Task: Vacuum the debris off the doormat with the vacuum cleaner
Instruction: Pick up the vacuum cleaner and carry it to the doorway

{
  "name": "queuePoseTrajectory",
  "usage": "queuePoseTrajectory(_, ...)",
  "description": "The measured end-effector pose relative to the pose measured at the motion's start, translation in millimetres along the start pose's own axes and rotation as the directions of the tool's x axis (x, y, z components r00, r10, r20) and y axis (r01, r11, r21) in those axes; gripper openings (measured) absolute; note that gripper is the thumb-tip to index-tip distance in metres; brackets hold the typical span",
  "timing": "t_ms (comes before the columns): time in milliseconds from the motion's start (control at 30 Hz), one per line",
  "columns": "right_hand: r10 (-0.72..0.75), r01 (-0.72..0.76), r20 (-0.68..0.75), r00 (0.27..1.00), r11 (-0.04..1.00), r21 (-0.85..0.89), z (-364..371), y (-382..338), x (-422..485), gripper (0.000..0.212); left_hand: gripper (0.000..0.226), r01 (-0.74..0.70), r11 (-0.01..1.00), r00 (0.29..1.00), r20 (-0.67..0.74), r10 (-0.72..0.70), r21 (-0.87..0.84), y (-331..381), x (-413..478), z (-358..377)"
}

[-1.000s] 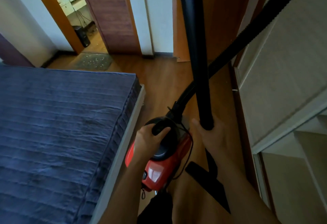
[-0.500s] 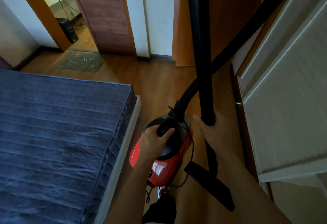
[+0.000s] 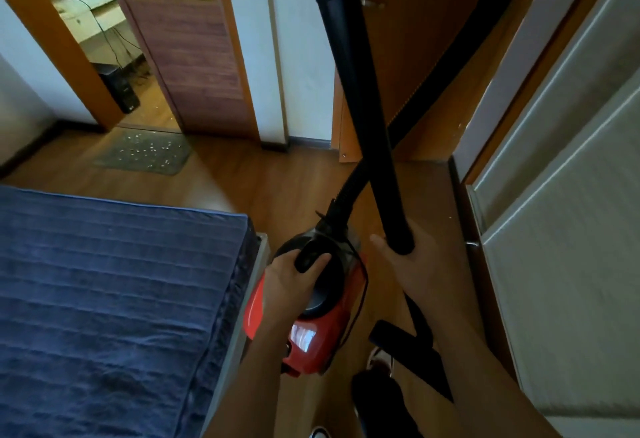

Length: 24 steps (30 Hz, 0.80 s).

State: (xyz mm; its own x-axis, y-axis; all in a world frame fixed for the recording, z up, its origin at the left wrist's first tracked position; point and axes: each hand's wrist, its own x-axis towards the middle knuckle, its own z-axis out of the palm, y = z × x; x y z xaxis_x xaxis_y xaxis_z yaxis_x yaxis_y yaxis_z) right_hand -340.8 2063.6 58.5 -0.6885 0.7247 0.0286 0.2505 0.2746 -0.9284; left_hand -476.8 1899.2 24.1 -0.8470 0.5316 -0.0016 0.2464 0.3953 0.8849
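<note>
Head view: the left hand [image 3: 293,277] grips the vacuum cleaner [image 3: 323,342] by its handle. The right hand [image 3: 414,266] holds the black tube [image 3: 360,108].

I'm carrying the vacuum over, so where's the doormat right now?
In the head view the doormat lies upper left on the wood floor, right before the open doorway, beyond the blue mattress.

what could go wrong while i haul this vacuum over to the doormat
The hose crosses the tube held by the right hand and could tangle or snag on the wooden door. The thin cord hanging beside the vacuum cleaner, gripped by the left hand, and the floor nozzle hang low in the walking path, a possible trip. The gap beside the bed is tight.
</note>
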Motion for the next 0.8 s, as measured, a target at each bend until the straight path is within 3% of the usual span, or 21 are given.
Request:
queuePoseTrajectory(200,-0.052,0.049,0.060,0.997,0.998,0.047,10,5,97,0.025,0.042,0.027,0.999,0.998,-0.061,-0.025,0.031,8,87,29)
queuePoseTrajectory(400,-0.078,0.067,0.108,0.991,0.993,0.100,-8,6,227,0.016,0.041,0.064,0.995,0.997,-0.043,-0.061,0.073,30,201,78)
queuePoseTrajectory(533,-0.106,0.092,0.105,0.989,0.987,0.134,-24,13,306,0.033,0.038,0.099,0.993,0.991,-0.101,-0.092,0.069,53,270,101)
queuePoseTrajectory(667,-0.091,0.079,0.087,0.992,0.988,0.130,-25,27,377,0.024,0.031,0.121,0.992,0.983,-0.147,-0.113,0.045,69,323,112)
queuePoseTrajectory(800,-0.105,0.088,0.128,0.986,0.988,0.127,-14,28,427,0.028,0.027,0.123,0.991,0.979,-0.173,-0.111,0.056,79,364,117)
